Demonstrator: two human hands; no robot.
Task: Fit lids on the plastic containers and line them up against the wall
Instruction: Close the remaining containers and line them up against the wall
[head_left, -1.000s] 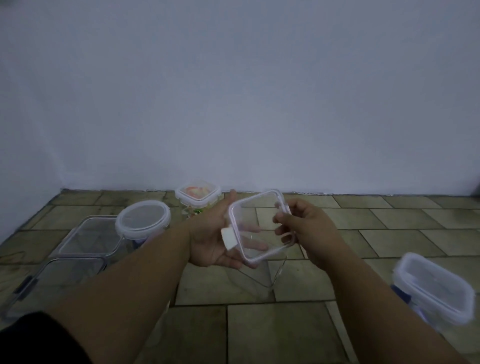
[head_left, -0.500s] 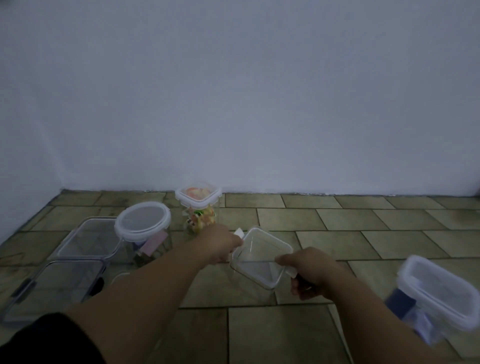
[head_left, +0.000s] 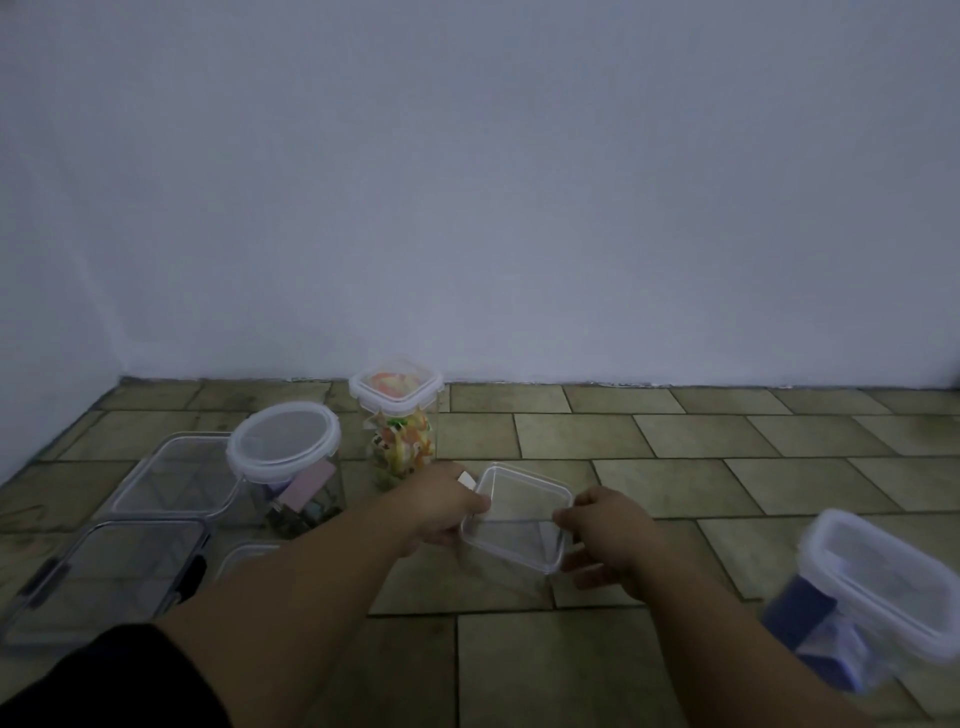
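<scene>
A clear square lid (head_left: 519, 512) lies flat on top of a clear square container (head_left: 511, 569) that stands on the tiled floor in the middle. My left hand (head_left: 441, 506) grips the lid's left edge by its white clip. My right hand (head_left: 610, 535) holds the lid's right edge, fingers reaching down the container's side. Near the wall stands a tall lidded container with colourful contents (head_left: 397, 423). A round-lidded container (head_left: 285, 457) stands to its left. A blurred lidded container with blue contents (head_left: 878, 597) sits at the right.
Two large flat clear containers (head_left: 176, 473) (head_left: 104, 577) lie at the left, the nearer one with dark clips. Another clear rim (head_left: 244, 553) shows beside my left forearm. The white wall (head_left: 519, 208) meets the floor at the back.
Both hands came down from chest height with the tilted lid and set it flat onto the open container on the floor.
</scene>
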